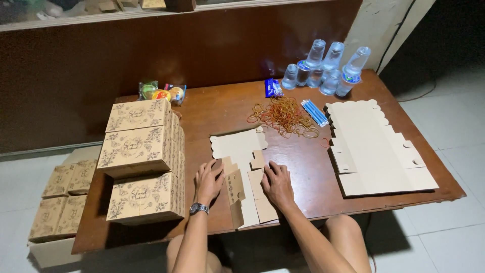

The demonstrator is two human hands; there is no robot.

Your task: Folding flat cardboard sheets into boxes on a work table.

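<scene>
A flat beige cardboard box blank [241, 149] with a scalloped edge lies on the brown wooden table [212, 108] in front of me. My left hand [208, 181], with a wristwatch, presses on its left flaps, one of which stands partly folded up. My right hand [276, 184] rests flat on the blank's right flaps near the table's front edge. Neither hand grips anything.
Folded printed boxes [141, 162] are stacked at the left. A stack of flat blanks [376, 149] lies at the right. Rubber bands [284, 116], blue straws [314, 112], water cups [326, 68] and snack packets [161, 92] sit farther back. More boxes [60, 199] fill a carton on the floor.
</scene>
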